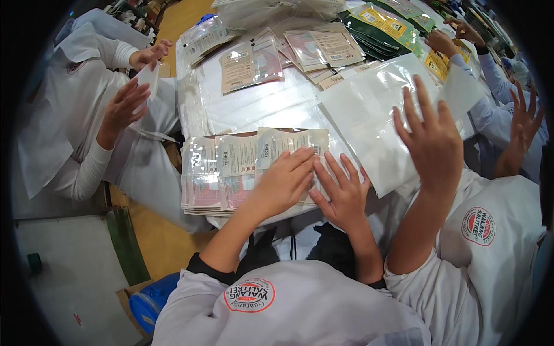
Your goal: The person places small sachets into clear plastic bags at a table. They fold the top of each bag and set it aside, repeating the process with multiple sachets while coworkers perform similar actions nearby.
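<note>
Flat plastic pouches (237, 162), printed in beige and pink, lie overlapped in a row at the table's near edge. My left hand (285, 179) rests palm down across the rightmost pouch (277, 140), its fingers stretched to the right. Beside it, my right hand (344, 188) lies with spread fingers over that pouch's right side. The fingertips of both hands come close together there. Neither hand visibly grips anything, and the pouch's lower part is hidden under them.
At right, a co-worker's hand (433, 134) is raised over a large translucent plastic sheet (368, 108). Another person's hands (130, 99) hold a pale piece at left. More beige pouches (251, 65) and green-yellow packs (381, 26) lie on the table's far side.
</note>
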The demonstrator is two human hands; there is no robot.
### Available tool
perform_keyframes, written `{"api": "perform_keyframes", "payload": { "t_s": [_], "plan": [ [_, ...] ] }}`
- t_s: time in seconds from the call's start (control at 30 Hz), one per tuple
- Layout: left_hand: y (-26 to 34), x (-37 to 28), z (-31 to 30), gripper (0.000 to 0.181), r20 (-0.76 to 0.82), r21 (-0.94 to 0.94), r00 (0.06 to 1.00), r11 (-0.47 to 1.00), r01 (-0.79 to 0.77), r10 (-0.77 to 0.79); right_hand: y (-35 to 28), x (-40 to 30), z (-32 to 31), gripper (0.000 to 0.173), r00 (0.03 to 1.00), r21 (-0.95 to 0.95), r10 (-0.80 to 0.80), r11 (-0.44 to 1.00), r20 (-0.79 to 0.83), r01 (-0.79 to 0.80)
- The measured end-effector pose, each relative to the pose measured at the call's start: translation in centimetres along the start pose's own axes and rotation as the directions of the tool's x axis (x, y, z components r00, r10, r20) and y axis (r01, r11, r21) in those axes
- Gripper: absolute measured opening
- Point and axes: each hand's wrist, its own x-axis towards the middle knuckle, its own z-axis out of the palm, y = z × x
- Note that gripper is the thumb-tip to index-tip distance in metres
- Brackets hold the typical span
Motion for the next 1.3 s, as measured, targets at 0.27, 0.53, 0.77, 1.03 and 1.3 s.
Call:
{"api": "perform_keyframes", "payload": {
  "t_s": [0.27,0.53,0.77,1.03,1.3],
  "plan": [
    [-2.2,-6.5,-7.4,0.097,-0.279,0.571,0.754,0.529,0.628,-0.595,1.7,7.9,-4.8,0.044,0.781,-0.957,-0.565,-0.063,0.267,0.282],
    [-8.8,-12.3,-11.9,0.107,-0.298,-0.05,0.548,0.586,0.809,-0.782,-0.6,3.5,-3.9,0.053,0.934,0.01,-0.274,0.96,0.229,0.28],
    [-5.7,-9.9,-11.5,0.088,-0.48,-0.146,0.605,0.738,0.659,-0.636,-0.2,0.5,-1.4,0.049,0.962,0.282,0.009,0.955,0.273,-0.089],
    [2.0,0.5,-5.6,0.053,0.004,-0.993,0.788,0.09,0.075,-0.616,0.1,5.0,-4.2,0.055,0.875,-0.267,-0.44,0.835,0.202,0.481],
    [-1.3,-1.6,-14.1,0.037,-0.646,-0.74,0.524,0.626,-0.247,-0.555,-0.7,8.8,-7.7,0.057,0.766,-0.877,-0.472,-0.034,0.436,0.479]
  ]
}}
